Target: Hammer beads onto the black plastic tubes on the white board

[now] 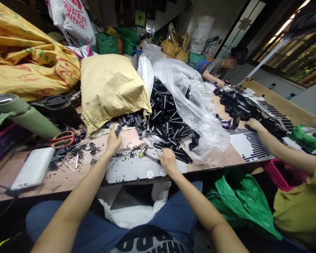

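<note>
My left hand (114, 140) pinches a black ribbed cylindrical piece (118, 130), upright near the front of the yellow sack (113, 91). More of these ribbed pieces (131, 120) spill from under the sack. My right hand (168, 161) has its fingers closed at the dark end of a metal rod with a yellow-green tip (145, 153), lying low over a white sheet (131, 172). Tiny black bits (133, 151) are scattered on the table between my hands. Beyond my right hand lies a heap of glossy black tubes (165, 109), partly covered by clear plastic (189, 95).
Red-handled scissors (62, 139), a white power-bank-like box (33, 168) and a green bottle (26, 114) stand at the left. At the right, a co-worker's hand (255, 125) touches black parts. Another person sits farther back. A green bag (239, 200) hangs below the table edge.
</note>
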`<state>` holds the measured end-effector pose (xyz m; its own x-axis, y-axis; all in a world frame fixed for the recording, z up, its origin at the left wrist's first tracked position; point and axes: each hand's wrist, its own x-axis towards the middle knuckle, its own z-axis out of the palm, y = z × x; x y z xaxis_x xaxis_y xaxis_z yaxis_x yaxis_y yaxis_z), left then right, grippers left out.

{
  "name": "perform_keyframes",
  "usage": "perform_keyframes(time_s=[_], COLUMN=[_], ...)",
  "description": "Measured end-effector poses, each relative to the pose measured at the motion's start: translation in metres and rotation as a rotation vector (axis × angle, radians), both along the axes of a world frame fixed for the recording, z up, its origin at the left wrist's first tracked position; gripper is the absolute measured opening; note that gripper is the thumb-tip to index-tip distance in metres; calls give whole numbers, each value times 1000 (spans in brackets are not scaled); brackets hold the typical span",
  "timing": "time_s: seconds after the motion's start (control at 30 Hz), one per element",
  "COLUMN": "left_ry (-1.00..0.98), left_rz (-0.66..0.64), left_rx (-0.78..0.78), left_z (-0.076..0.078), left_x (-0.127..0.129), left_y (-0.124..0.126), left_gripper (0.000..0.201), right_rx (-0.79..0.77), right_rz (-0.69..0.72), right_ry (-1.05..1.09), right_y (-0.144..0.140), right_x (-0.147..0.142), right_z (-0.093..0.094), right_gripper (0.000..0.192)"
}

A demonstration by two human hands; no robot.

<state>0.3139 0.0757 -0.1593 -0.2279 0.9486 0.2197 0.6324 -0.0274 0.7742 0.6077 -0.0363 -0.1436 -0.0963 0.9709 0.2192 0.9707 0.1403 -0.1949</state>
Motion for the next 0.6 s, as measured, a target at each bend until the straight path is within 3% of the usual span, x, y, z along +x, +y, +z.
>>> perform_keyframes(time_s=[0.07,0.13,0.23,0.37,0.47,0.6], left_ry=[-383,-716,-981,-868,-755,-793], left_rz=[0,-17,-78,-133,-132,-151], left_rx=[-52,-143,-237,-242,-200,-185], left_z=[5,14,28,36,32,29], left_x=[6,16,29,33,35,46], left_y=[-26,-49,-80,-109,-123,-133], left_gripper=[57,52,53,49,44,44], right_rx=[41,-26,-195,-264,-285,-204], right_rz=[-99,-245,-322,-326,-347,-315], right_ry=[-6,-42,-39,2,46,118], right_y=[43,89,140,160,156,144], right_x=[9,13,8,6,12,16], right_z=[23,44,61,59,55,66], right_gripper=[34,36,35,26,28,39])
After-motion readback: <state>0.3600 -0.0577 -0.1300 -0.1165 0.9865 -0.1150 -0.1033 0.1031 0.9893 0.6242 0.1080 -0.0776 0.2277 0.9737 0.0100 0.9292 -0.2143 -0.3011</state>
